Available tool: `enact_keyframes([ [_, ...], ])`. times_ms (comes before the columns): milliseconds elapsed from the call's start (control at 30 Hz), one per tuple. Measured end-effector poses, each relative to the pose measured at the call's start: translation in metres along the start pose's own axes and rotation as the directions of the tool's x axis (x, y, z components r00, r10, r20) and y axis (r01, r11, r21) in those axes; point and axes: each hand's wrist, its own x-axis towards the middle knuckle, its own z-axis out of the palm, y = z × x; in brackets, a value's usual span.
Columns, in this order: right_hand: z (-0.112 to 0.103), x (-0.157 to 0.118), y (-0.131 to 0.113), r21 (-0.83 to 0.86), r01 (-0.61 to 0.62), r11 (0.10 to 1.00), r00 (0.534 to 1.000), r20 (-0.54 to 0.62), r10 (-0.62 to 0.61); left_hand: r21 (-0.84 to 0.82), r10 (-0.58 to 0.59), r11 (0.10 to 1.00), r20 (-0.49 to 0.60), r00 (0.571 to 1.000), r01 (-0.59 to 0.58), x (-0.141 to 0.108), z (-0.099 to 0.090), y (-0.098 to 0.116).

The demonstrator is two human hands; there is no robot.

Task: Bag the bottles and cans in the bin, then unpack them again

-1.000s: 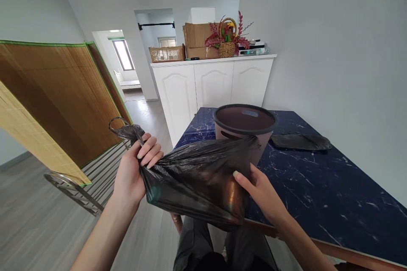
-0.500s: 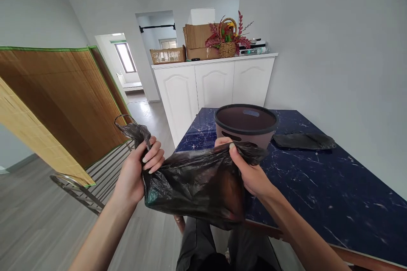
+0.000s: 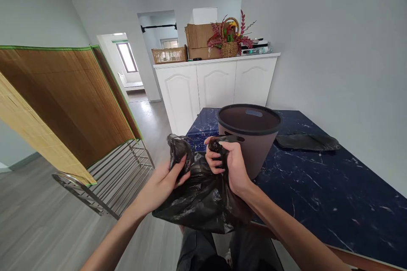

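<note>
A black plastic bag (image 3: 203, 199) hangs between my hands, in front of the table's near left edge. Its bunched left end is gripped by my left hand (image 3: 170, 180), with a loop of plastic standing up above the fingers. My right hand (image 3: 230, 163) is closed around the gathered right end, close in front of the trash can. The bag's lower part bulges, and what is inside cannot be made out. Behind my right hand a brownish trash can (image 3: 249, 148) with a dark rim stands upright on the table.
The blue marbled table (image 3: 318, 194) extends to the right, with a folded black plastic piece (image 3: 308, 142) on it. A white cabinet (image 3: 219, 84) stands behind, bearing cardboard boxes and a flower basket (image 3: 229, 49). To the left, a bamboo mat (image 3: 60, 97) hangs over a metal rack (image 3: 117, 186).
My hands have come closer together, the left moving right. The bag's top edge, stretched taut before, is now gathered into bunches in both hands.
</note>
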Motion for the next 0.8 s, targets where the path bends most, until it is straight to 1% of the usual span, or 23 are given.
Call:
enact_keyframes([
  [67,0.001,0.001,0.004,-0.093,-0.041,0.995,0.999,-0.013,0.04,0.004,0.002,1.0,-0.027,1.0,-0.001,-0.002,0.003,-0.001],
  [167,0.003,-0.001,0.008,-0.271,-0.092,0.958,0.996,-0.021,0.089,0.009,0.015,1.0,-0.013,1.0,-0.015,-0.006,0.005,-0.002],
  [267,0.003,-0.004,0.007,-0.416,-0.055,0.908,0.994,0.065,0.09,0.088,0.056,0.995,0.005,0.998,-0.056,-0.009,0.005,-0.004],
  [333,0.003,-0.004,0.006,-0.445,-0.023,0.895,0.989,0.122,0.086,0.128,0.085,0.988,-0.016,0.996,-0.082,-0.009,0.004,-0.005],
  [400,0.002,-0.004,0.005,-0.46,0.001,0.888,0.985,0.154,0.078,0.165,0.119,0.981,-0.072,0.99,-0.106,-0.008,0.003,-0.005],
  [500,-0.001,-0.004,0.006,-0.512,0.043,0.858,0.977,0.201,0.071,0.253,0.216,0.952,-0.155,0.964,-0.173,-0.005,0.001,-0.002],
  [567,-0.001,-0.005,0.007,-0.57,0.082,0.817,0.975,0.215,0.052,0.276,0.258,0.938,-0.15,0.954,-0.21,-0.003,0.001,0.003],
  [667,0.002,-0.008,0.007,-0.661,0.135,0.738,0.967,0.25,0.046,0.253,0.252,0.944,-0.131,0.959,-0.214,-0.002,0.004,0.01],
  [733,0.006,-0.011,0.003,-0.705,0.141,0.695,0.96,0.27,0.079,0.237,0.24,0.95,-0.143,0.96,-0.202,-0.001,0.004,0.012],
  [800,0.01,-0.014,-0.001,-0.725,0.124,0.678,0.952,0.28,0.126,0.224,0.234,0.954,-0.157,0.959,-0.197,0.0,0.003,0.012],
])
